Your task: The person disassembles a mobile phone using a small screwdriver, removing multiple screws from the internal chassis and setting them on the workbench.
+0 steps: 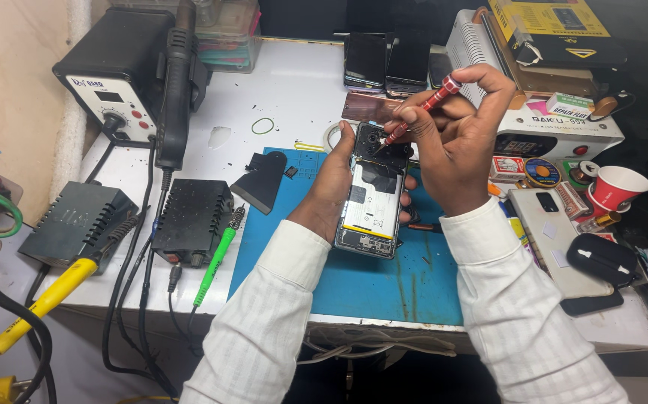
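Observation:
My left hand (333, 187) grips an opened smartphone (372, 198) from its left side, back cover off, battery and circuit board showing. It is held tilted above a blue work mat (384, 280). My right hand (462, 138) is closed on a red precision screwdriver (427, 106), whose tip rests on the dark camera area at the phone's upper end. Both arms wear white textured sleeves.
A black hot-air station (125, 67) with its wand stands at back left. Two black power units (189, 217) and green and yellow tools lie left of the mat. Spare phones (384, 63) lie behind; a red cup (617, 187), a white phone and a dark mouse sit right.

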